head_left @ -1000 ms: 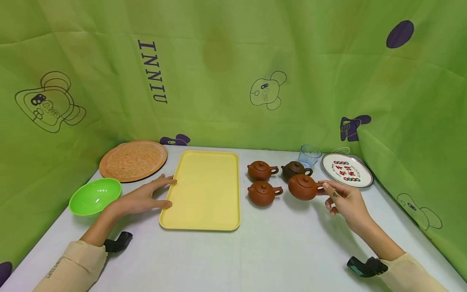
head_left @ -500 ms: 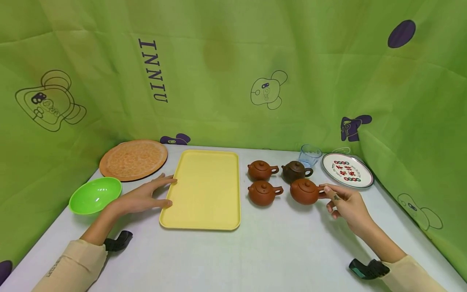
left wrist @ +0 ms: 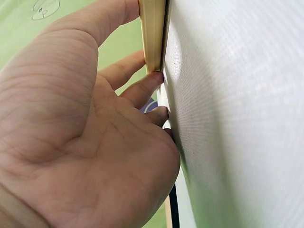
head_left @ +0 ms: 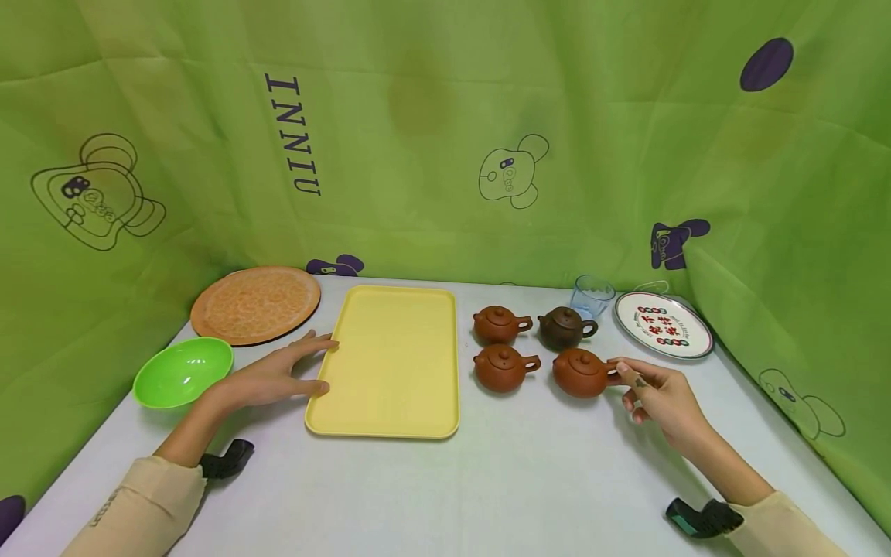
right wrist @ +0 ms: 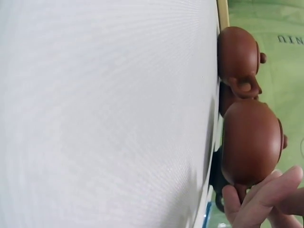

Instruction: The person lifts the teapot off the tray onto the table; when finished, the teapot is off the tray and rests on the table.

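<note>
While the right hand (head_left: 657, 391) is pinching the handle of the front-right teapot (head_left: 580, 373), that pot is standing upright on the white desk (head_left: 487, 487), at the near right corner of a group of four. Thumb and fingers are closing on the handle; the right wrist view is showing fingertips (right wrist: 266, 194) touching the pot's side at the handle. Just left of it the front-left teapot (head_left: 501, 367) is sitting, close by but apart. Behind these the back-left teapot (head_left: 497, 324) and the darker back-right teapot (head_left: 562, 327) are standing. The left hand (head_left: 267, 377) is lying flat and spread, fingers straight, with fingertips and thumb touching the left edge of the yellow tray (head_left: 390, 363); it is gripping nothing. The tray is lying on the desk left of the teapots. A green bowl (head_left: 182, 373) is resting near the left hand, an orange round plate (head_left: 254, 305) behind it. A clear blue glass (head_left: 592, 297) and a printed white plate (head_left: 662, 323) are sitting at the far right.
</note>
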### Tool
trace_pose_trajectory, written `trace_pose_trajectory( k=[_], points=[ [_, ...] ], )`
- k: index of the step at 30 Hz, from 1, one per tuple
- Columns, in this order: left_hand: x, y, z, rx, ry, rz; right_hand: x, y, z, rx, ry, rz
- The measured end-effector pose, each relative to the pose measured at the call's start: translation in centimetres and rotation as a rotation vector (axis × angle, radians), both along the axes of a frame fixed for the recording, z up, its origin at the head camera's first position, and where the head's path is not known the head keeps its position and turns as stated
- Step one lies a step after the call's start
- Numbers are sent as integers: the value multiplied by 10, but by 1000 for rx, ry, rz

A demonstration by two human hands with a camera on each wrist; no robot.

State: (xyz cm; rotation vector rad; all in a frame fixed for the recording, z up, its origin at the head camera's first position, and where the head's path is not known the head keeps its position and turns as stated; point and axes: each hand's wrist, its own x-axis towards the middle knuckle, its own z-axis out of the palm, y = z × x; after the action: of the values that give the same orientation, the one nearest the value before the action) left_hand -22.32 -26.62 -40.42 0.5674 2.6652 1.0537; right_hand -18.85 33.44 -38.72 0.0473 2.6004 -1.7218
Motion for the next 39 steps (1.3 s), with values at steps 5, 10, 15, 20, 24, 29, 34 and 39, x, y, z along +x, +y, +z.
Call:
trace_pose_trajectory(
  k=[5, 10, 15, 20, 24, 29, 34, 39],
  points=[
    [0, 0, 0, 0, 2, 0, 0, 1, -1, -2, -2, -10],
    [-1, 0, 0, -4, 1, 0, -1, 1, -3, -7, -8, -17],
    [-1, 0, -1, -3, 0, 0, 0, 0, -5, 2, -7, -15],
    [-1, 0, -1, 2, -1, 1, -2, 1, -6, 0, -22, -20],
    [-1, 0, -1, -2, 2, 2, -2, 2, -7, -2, -29, -16],
    [0, 0, 0, -5, 4, 3, -1, 1, -7, 0, -17, -14],
    [0, 0, 0, -2, 1, 4, -1, 1, -7, 4, -24, -21],
    [0, 0, 0, -4, 6, 2, -2, 1, -8, 8, -28, -19]
  ],
)
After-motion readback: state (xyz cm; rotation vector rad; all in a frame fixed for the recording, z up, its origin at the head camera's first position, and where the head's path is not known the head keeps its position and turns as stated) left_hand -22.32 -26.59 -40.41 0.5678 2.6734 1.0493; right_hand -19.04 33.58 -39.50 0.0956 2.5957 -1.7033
